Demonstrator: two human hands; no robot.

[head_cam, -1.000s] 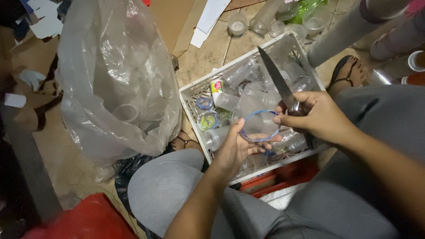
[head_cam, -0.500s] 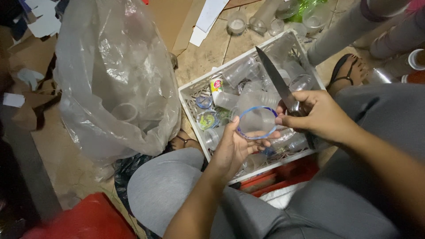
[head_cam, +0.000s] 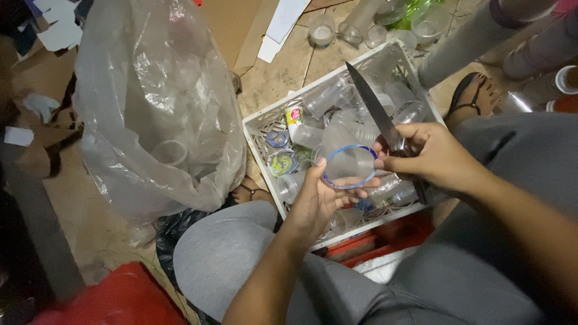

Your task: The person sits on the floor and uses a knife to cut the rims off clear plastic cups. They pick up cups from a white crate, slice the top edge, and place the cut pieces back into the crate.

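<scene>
Left hand [head_cam: 316,201] raised from lower frame over white crate [head_cam: 259,129], palm toward camera, fingers curled, thumb up. Right hand [head_cam: 430,157] enters from right above crate's right half, knuckles up, fingers clenched, thumb extended toward left hand. Both forearms bare; hands near, fingertips almost meeting.

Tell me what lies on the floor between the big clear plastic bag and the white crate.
In the head view, only bare tiled floor separates the clear plastic bag from the white crate; lower down, a sandalled foot shows there.

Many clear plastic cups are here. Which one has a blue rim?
The cup held in the left hand, above the white crate. Its rim is blue; the loose cups in the crate show plain clear rims.
</scene>
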